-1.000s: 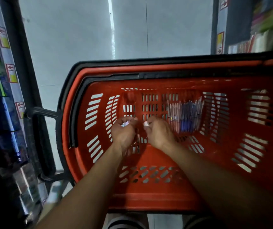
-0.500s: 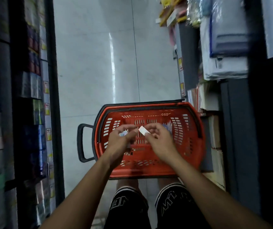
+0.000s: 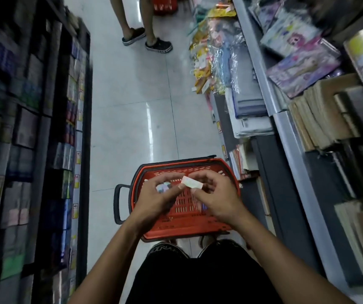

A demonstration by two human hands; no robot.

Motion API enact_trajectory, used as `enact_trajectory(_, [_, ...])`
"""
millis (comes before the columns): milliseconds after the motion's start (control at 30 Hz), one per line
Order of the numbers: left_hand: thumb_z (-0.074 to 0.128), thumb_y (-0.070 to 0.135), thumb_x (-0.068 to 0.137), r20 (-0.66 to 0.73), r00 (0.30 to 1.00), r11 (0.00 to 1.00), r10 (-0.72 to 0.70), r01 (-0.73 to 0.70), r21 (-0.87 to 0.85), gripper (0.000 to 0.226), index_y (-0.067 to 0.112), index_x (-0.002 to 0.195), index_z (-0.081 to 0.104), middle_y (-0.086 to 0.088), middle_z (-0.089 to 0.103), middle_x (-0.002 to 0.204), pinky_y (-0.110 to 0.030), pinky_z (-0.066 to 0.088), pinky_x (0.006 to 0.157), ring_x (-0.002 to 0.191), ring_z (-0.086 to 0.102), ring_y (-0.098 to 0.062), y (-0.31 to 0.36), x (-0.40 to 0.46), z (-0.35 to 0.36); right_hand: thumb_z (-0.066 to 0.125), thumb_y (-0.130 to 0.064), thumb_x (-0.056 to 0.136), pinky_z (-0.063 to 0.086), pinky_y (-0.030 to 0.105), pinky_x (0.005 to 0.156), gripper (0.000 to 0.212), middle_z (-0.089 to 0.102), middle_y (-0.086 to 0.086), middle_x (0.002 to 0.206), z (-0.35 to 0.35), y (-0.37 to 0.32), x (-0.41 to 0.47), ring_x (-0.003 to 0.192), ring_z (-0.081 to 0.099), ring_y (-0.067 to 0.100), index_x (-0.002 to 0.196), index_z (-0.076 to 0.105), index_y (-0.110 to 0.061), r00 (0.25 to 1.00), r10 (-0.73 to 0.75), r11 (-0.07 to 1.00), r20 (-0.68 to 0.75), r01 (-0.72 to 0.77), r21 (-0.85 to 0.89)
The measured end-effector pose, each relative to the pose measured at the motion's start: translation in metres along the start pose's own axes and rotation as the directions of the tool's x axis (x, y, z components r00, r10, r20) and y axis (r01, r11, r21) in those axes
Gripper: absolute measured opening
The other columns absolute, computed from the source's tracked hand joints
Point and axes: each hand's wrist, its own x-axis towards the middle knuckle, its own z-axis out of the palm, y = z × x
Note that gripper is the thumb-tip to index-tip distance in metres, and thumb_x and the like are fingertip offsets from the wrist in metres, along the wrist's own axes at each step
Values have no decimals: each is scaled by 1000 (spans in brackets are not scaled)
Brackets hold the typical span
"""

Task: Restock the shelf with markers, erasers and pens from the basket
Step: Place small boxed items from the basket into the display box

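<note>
A red basket [image 3: 152,172] with a black handle stands on the floor below my hands. My right hand [image 3: 217,198] pinches a small white eraser [image 3: 192,183] between thumb and fingers, held flat above the basket. My left hand [image 3: 157,197] curls around a small pale packaged eraser [image 3: 163,187] and its fingertip touches the white eraser's left end. A few pens [image 3: 201,207] show through the gap between my hands on the basket's floor.
Dark shelving [image 3: 33,139] full of boxed goods lines the left of the aisle. Shelves [image 3: 296,132] of books, paper and hanging packets line the right. Another person's legs [image 3: 136,23] stand up the aisle by a second red basket [image 3: 165,5].
I have risen from crouching over the basket, so it now lies far below. Both hands lifted out holding the erasers and stay close together.
</note>
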Motion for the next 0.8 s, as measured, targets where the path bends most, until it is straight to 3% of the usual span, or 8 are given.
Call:
enact_trajectory(133, [82,45,88,80,996,999,43,-46,28,33,31,117,77,-1,78,112,-48,65,80,97,78,-28,12,-8,1,70,-18,85,54,14,84,30,74,-18,108,1,-8,-20,104,70,1,111,73,-32,995,-26,1000,-92,26,-1])
enact_trajectory(233, [82,41,89,137,987,995,83,-90,46,29,28,114,77,-7,78,108,-59,65,79,93,78,-34,19,-13,-3,70,-13,90,56,17,83,30,74,-16,109,9,-12,-37,104,71,4,114,73,-30,983,-25,999,-181,29,15])
enact_trajectory(400, [84,51,83,263,956,980,128,-162,113,37,29,112,78,-7,78,99,-70,59,72,84,73,-48,31,-21,-16,70,-8,91,58,25,88,30,75,-14,108,35,-25,-72,100,73,8,113,74,-29,933,-16,998,-359,37,51])
enact_trajectory(533, [84,45,85,414,900,973,135,-200,118,30,27,109,77,-8,77,101,-69,59,76,87,73,-47,39,-27,-20,71,-10,94,56,24,90,28,74,-15,110,58,-33,-107,104,71,6,115,74,-28,867,13,997,-499,28,74])
enact_trajectory(700, [81,41,90,620,776,953,114,-262,152,26,25,110,76,-9,76,105,-69,58,78,89,73,-44,43,-45,0,75,-16,93,62,40,88,30,75,-11,108,79,-30,-162,101,72,10,115,72,-36,749,114,992,-653,-47,120])
enact_trajectory(800, [82,44,87,714,697,954,67,-255,159,30,25,110,76,-7,76,113,-64,59,90,102,74,-36,43,-61,22,76,-12,92,63,35,83,35,75,-13,106,87,-29,-199,98,72,6,114,71,-40,666,146,988,-732,-66,136])
